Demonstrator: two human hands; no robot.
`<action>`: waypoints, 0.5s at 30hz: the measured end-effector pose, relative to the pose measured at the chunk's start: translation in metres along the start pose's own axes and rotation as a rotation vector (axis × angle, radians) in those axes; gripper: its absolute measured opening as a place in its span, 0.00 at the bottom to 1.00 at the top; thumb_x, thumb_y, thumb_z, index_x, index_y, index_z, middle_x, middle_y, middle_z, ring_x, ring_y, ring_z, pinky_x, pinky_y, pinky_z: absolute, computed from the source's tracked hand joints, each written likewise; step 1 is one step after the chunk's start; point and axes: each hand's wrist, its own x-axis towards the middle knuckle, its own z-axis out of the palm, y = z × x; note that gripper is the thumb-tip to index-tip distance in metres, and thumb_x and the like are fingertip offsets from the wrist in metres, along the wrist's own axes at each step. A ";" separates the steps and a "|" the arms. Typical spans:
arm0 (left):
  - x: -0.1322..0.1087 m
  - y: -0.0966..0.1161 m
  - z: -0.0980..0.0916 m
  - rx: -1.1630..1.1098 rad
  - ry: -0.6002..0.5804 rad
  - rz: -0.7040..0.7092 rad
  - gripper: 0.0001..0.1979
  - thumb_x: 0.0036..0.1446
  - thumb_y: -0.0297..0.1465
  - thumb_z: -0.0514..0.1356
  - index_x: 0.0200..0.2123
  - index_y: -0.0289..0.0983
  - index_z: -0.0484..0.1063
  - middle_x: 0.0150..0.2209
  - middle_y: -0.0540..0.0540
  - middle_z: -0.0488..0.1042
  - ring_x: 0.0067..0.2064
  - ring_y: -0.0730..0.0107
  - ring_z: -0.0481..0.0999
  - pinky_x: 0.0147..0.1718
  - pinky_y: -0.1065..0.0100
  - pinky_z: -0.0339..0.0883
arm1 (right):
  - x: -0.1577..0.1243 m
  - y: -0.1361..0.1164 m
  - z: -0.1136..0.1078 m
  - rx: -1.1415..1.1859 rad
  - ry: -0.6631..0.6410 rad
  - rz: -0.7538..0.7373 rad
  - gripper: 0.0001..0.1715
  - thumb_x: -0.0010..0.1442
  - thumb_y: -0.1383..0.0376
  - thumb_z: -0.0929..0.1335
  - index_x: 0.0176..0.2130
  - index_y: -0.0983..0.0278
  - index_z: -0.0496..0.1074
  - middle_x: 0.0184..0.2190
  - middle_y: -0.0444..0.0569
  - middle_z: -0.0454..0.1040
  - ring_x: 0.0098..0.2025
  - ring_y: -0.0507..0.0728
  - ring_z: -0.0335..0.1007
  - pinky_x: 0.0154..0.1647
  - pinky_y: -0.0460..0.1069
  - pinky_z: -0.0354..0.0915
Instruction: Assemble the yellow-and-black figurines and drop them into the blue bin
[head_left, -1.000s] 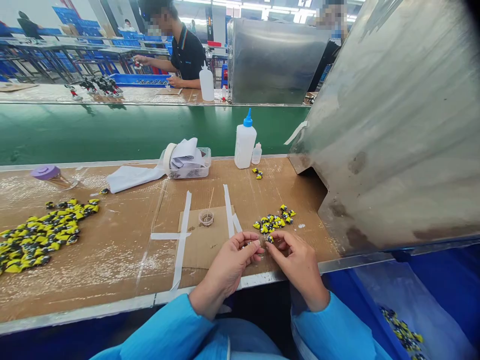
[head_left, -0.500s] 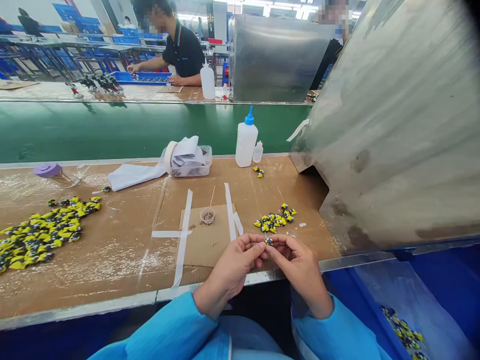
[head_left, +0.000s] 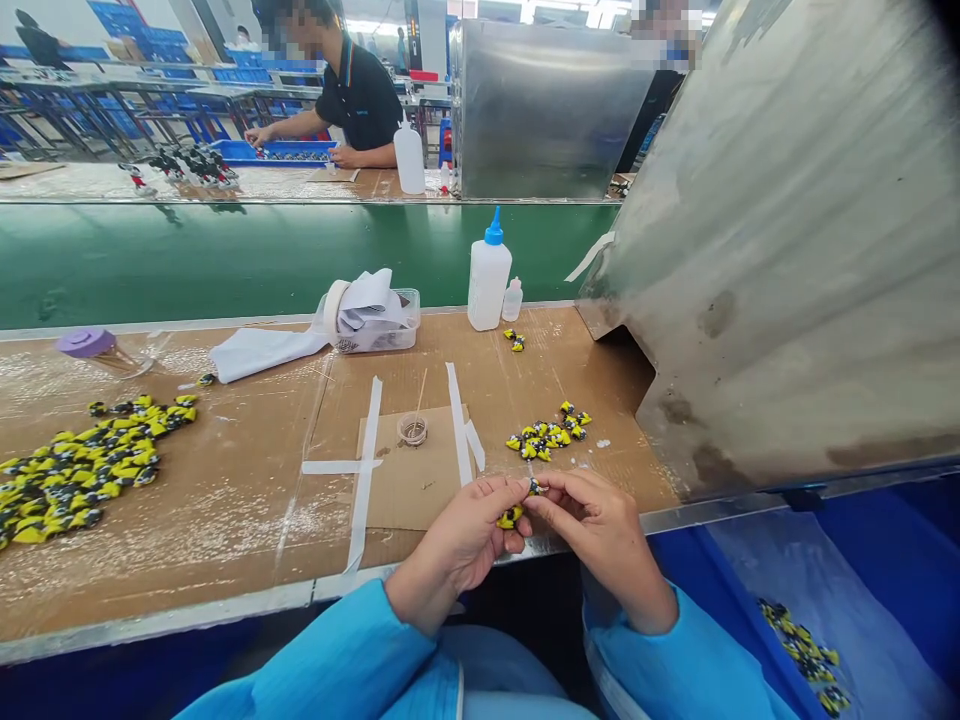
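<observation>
My left hand [head_left: 469, 530] is closed, with a small yellow-and-black plastic figure part [head_left: 510, 517] showing among its fingers. My right hand [head_left: 607, 525] pinches a tiny black-and-white piece [head_left: 535, 487] where the fingertips of both hands meet. Whether the two pieces are joined is hidden by the fingers. Just beyond the hands lies a small group of yellow-and-black parts [head_left: 541, 440] on the cardboard. To the left of them, a small clear cup [head_left: 412, 430] with a thin stick in it stands on a taped cardboard square [head_left: 397, 495].
A large pile of the same parts [head_left: 82, 465] covers the left. Behind stand a blue-capped bottle [head_left: 489, 285], a small bottle [head_left: 512, 300] and a clear tub [head_left: 401, 335] with cloth. A metal housing [head_left: 787, 250] bounds the right; a blue bin [head_left: 720, 590] sits below. A co-worker [head_left: 360, 100] sits opposite.
My hands have turned slightly, and the yellow part in my left fingers now shows. The black-and-white piece stays between the fingertips. The view has shifted a little.
</observation>
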 end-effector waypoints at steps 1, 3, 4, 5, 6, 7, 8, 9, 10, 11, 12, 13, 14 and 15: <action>0.000 0.000 0.000 -0.010 -0.004 -0.016 0.14 0.43 0.37 0.67 0.25 0.31 0.71 0.24 0.49 0.68 0.22 0.80 0.64 0.15 0.78 0.53 | 0.000 -0.001 -0.001 -0.011 -0.004 -0.012 0.11 0.57 0.57 0.68 0.38 0.59 0.75 0.28 0.45 0.74 0.31 0.54 0.69 0.34 0.49 0.65; 0.000 0.000 0.000 -0.026 -0.007 -0.037 0.13 0.44 0.35 0.67 0.25 0.31 0.72 0.23 0.49 0.67 0.22 0.80 0.64 0.15 0.79 0.54 | 0.000 -0.002 -0.003 -0.025 -0.010 -0.027 0.10 0.57 0.58 0.68 0.38 0.58 0.75 0.27 0.45 0.73 0.31 0.54 0.69 0.34 0.49 0.64; 0.001 0.000 -0.001 -0.030 -0.011 -0.043 0.12 0.44 0.35 0.66 0.26 0.30 0.72 0.23 0.49 0.67 0.21 0.80 0.64 0.15 0.79 0.54 | 0.000 -0.003 -0.004 -0.031 -0.016 -0.030 0.09 0.57 0.58 0.69 0.38 0.58 0.75 0.27 0.45 0.73 0.31 0.54 0.69 0.34 0.49 0.64; 0.001 0.000 -0.001 -0.032 -0.018 -0.047 0.11 0.44 0.34 0.66 0.26 0.30 0.72 0.23 0.49 0.67 0.22 0.80 0.65 0.15 0.79 0.54 | 0.000 -0.003 -0.005 -0.039 -0.022 -0.033 0.09 0.57 0.58 0.69 0.38 0.59 0.74 0.27 0.44 0.73 0.31 0.54 0.69 0.34 0.49 0.64; 0.001 0.000 -0.002 -0.033 -0.024 -0.051 0.11 0.45 0.33 0.65 0.27 0.30 0.73 0.23 0.48 0.67 0.22 0.80 0.65 0.15 0.79 0.54 | 0.000 -0.004 -0.006 -0.047 -0.027 -0.037 0.09 0.57 0.59 0.69 0.38 0.59 0.74 0.28 0.45 0.73 0.31 0.54 0.68 0.34 0.49 0.64; 0.001 -0.001 -0.003 -0.033 -0.031 -0.055 0.11 0.45 0.33 0.65 0.27 0.29 0.73 0.23 0.48 0.67 0.22 0.80 0.65 0.14 0.80 0.54 | 0.000 -0.004 -0.006 -0.054 -0.031 -0.041 0.09 0.57 0.59 0.69 0.38 0.59 0.74 0.28 0.45 0.73 0.32 0.54 0.68 0.34 0.49 0.63; 0.001 -0.001 -0.003 -0.034 -0.038 -0.056 0.10 0.45 0.33 0.65 0.27 0.29 0.73 0.24 0.48 0.68 0.22 0.80 0.65 0.14 0.80 0.54 | 0.000 -0.005 -0.007 -0.060 -0.035 -0.044 0.09 0.57 0.59 0.69 0.38 0.59 0.74 0.28 0.45 0.73 0.32 0.54 0.68 0.35 0.49 0.63; 0.002 -0.001 -0.004 -0.035 -0.043 -0.057 0.10 0.46 0.32 0.64 0.28 0.29 0.73 0.24 0.47 0.68 0.22 0.80 0.65 0.14 0.80 0.53 | 0.000 -0.005 -0.007 -0.066 -0.039 -0.047 0.09 0.57 0.59 0.69 0.39 0.58 0.74 0.28 0.45 0.73 0.32 0.54 0.68 0.35 0.49 0.63; 0.002 -0.001 -0.005 -0.036 -0.045 -0.059 0.10 0.46 0.32 0.64 0.28 0.29 0.73 0.24 0.47 0.68 0.22 0.80 0.65 0.14 0.81 0.53 | 0.000 -0.006 -0.007 -0.073 -0.045 -0.050 0.09 0.57 0.59 0.68 0.39 0.58 0.74 0.28 0.45 0.73 0.32 0.55 0.68 0.35 0.49 0.63; 0.002 -0.001 -0.005 -0.038 -0.044 -0.063 0.10 0.46 0.32 0.64 0.27 0.29 0.74 0.24 0.47 0.68 0.22 0.81 0.65 0.14 0.81 0.53 | 0.000 -0.006 -0.008 -0.080 -0.051 -0.056 0.09 0.58 0.59 0.68 0.39 0.58 0.74 0.27 0.45 0.73 0.32 0.55 0.68 0.34 0.49 0.63; 0.002 -0.001 -0.005 -0.040 -0.041 -0.069 0.09 0.45 0.31 0.65 0.27 0.29 0.73 0.23 0.47 0.68 0.22 0.81 0.65 0.14 0.81 0.52 | 0.000 -0.007 -0.009 -0.088 -0.060 -0.062 0.09 0.58 0.59 0.68 0.39 0.58 0.74 0.27 0.45 0.73 0.32 0.55 0.68 0.34 0.49 0.62; 0.002 -0.001 -0.005 -0.043 -0.037 -0.075 0.09 0.45 0.31 0.65 0.26 0.29 0.73 0.23 0.48 0.67 0.22 0.81 0.65 0.14 0.82 0.52 | 0.001 -0.007 -0.010 -0.099 -0.066 -0.071 0.09 0.58 0.59 0.68 0.39 0.58 0.74 0.27 0.45 0.73 0.32 0.55 0.68 0.34 0.49 0.62; 0.002 0.000 -0.005 -0.045 -0.031 -0.083 0.09 0.44 0.31 0.65 0.26 0.29 0.73 0.22 0.48 0.67 0.21 0.81 0.64 0.14 0.82 0.51 | 0.001 -0.008 -0.011 -0.111 -0.074 -0.080 0.09 0.59 0.58 0.67 0.39 0.58 0.74 0.27 0.45 0.73 0.32 0.55 0.68 0.34 0.49 0.62; 0.001 0.000 -0.004 -0.045 -0.026 -0.092 0.09 0.44 0.31 0.65 0.25 0.29 0.73 0.21 0.48 0.67 0.21 0.81 0.64 0.13 0.82 0.50 | 0.002 -0.008 -0.012 -0.127 -0.081 -0.091 0.09 0.59 0.58 0.67 0.39 0.58 0.74 0.27 0.45 0.73 0.32 0.55 0.68 0.34 0.49 0.62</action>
